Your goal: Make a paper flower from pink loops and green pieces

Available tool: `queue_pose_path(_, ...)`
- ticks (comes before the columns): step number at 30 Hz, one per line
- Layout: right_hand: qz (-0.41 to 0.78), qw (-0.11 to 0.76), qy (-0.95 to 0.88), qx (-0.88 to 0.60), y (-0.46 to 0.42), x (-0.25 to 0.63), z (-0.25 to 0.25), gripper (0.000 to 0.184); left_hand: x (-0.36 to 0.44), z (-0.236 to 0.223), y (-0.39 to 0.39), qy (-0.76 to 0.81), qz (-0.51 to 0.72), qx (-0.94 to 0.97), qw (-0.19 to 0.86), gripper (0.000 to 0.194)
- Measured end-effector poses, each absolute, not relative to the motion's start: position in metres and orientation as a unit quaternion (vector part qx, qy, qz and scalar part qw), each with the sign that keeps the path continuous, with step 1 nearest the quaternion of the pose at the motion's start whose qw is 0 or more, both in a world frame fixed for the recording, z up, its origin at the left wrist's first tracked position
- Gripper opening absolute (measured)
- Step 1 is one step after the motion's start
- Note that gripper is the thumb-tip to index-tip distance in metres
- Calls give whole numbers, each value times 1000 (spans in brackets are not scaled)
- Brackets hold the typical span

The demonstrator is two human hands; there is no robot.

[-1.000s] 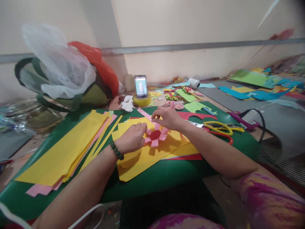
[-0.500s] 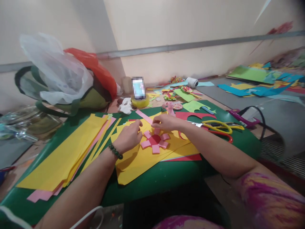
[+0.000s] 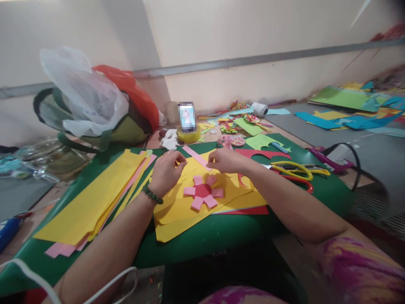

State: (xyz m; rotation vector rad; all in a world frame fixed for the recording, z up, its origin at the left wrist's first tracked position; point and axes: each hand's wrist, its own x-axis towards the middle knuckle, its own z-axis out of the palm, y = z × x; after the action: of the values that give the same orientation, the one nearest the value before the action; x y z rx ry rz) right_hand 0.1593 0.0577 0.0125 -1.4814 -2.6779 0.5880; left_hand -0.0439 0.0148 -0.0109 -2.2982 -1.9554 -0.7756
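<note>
A paper flower with a red centre and six pink looped petals (image 3: 202,191) lies flat on yellow paper sheets (image 3: 177,223), between and nearer the wearer than the two hands. Just beyond it, a pink paper strip (image 3: 193,155) lies slantwise, its near end at the right hand (image 3: 226,160), whose thumb and fingers are drawn into a narrow pinch; whether they grip the strip I cannot tell. The left hand (image 3: 167,171), above a beaded bracelet (image 3: 152,195), has thumb and fingertips nearly together; whether anything is between them I cannot tell. Yellow-handled scissors (image 3: 281,164) lie right of the right forearm, long yellow paper pieces (image 3: 85,202) lie to the left, and a tape roll (image 3: 189,135) sits behind, before a phone (image 3: 187,116).
</note>
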Motion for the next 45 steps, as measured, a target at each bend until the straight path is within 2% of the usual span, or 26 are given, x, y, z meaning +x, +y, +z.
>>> queue_pose_path(3,164,56,-882,-438,60,154,2,16,-43,-9,14,-630,-292,-720,4,11)
queue_pose_path(8,145,9,-879,-455,62,146,-17,55,-46,-8,15,-623,-337,-706,16,18)
queue_pose_path(10,143,5,-876,-460,61,145,-17,60,-51,-6,17,-631,-338,-697,37,26)
queue_pose_path(12,163,50,-871,-461,61,147,-15,48,-56,-4,20,-653,-333,-678,44,36)
queue_pose_path(15,195,164,-856,-450,61,149,-11,20,-66,-5,28,-690,-324,-647,11,43)
queue_pose_path(18,190,249,-840,-443,64,151,-10,15,-73,-10,36,-709,-314,-631,5,26)
queue_pose_path(20,176,271,-833,-449,66,153,-8,14,-76,-15,40,-711,-312,-630,-1,10)
queue_pose_path(23,150,209,-844,-470,69,158,-2,26,-79,-19,42,-713,-266,-649,-23,19)
queue_pose_path(26,143,64,-850,-502,72,169,8,45,-81,-19,39,-717,-149,-681,-9,17)
queue_pose_path(28,151,-20,-845,-513,77,179,13,47,-81,-18,36,-715,-78,-695,-4,15)
queue_pose_path(30,141,-66,-843,-516,82,187,15,48,-80,-18,34,-715,-30,-698,-5,13)
queue_pose_path(33,130,-75,-853,-500,86,191,15,48,-81,-21,34,-712,-8,-703,-7,13)
queue_pose_path(36,145,-23,-866,-478,81,185,11,41,-87,-25,38,-711,-26,-703,-20,11)
queue_pose_path(38,136,5,-872,-469,78,180,9,37,-92,-28,42,-716,-37,-696,-31,19)
queue_pose_path(41,152,-28,-871,-467,78,179,8,38,-98,-29,46,-724,-52,-686,-57,23)
queue_pose_path(45,146,-72,-851,-498,91,192,8,46,-102,-29,47,-726,-73,-677,-95,11)
